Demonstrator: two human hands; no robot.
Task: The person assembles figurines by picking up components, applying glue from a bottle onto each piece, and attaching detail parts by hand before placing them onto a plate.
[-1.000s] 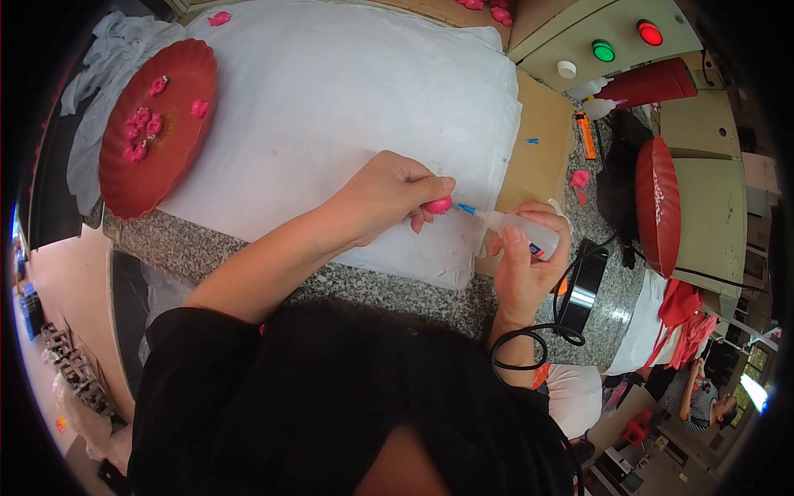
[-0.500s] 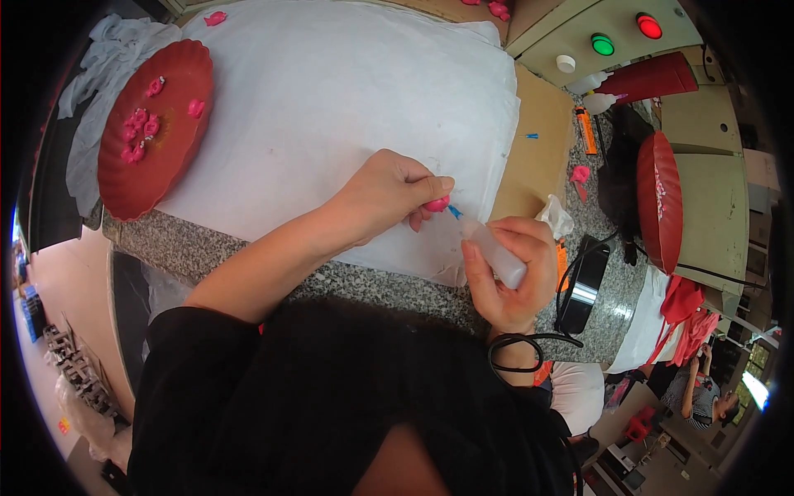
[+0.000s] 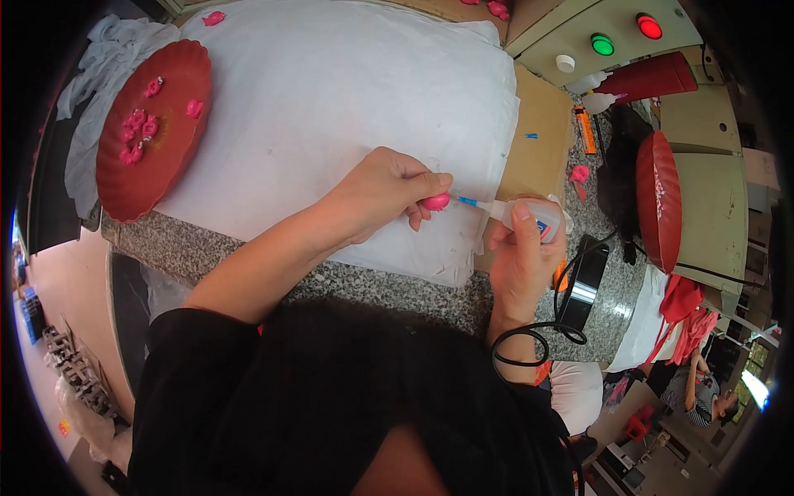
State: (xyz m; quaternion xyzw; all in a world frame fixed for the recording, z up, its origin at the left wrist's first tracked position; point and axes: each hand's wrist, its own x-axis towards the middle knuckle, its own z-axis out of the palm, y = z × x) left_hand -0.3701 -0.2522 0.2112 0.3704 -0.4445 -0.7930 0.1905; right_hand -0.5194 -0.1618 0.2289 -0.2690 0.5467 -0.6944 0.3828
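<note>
My left hand [image 3: 393,186] pinches a small, rounded pink piece [image 3: 436,202] between thumb and fingers, above the white paper [image 3: 331,99]. My right hand [image 3: 528,252] is wrapped round a translucent squeeze bottle [image 3: 514,214] with a blue nozzle tip, held nearly level. The thin needle end of the tip points left at the pink piece, at or very close to its surface; whether they touch I cannot tell. The piece's underside is hidden by my fingers.
A red scalloped plate [image 3: 188,70] with several pink pieces stands at left. Another red plate [image 3: 659,202] is at right, near a black phone [image 3: 582,289] and cable. An orange tube [image 3: 585,131] and spare blue tip [image 3: 531,135] lie beyond. A person [image 3: 703,397] is at far right.
My right hand has turned the bottle from slanting to nearly level and moved it up and right. The left hand with the pink piece has stayed almost in place.
</note>
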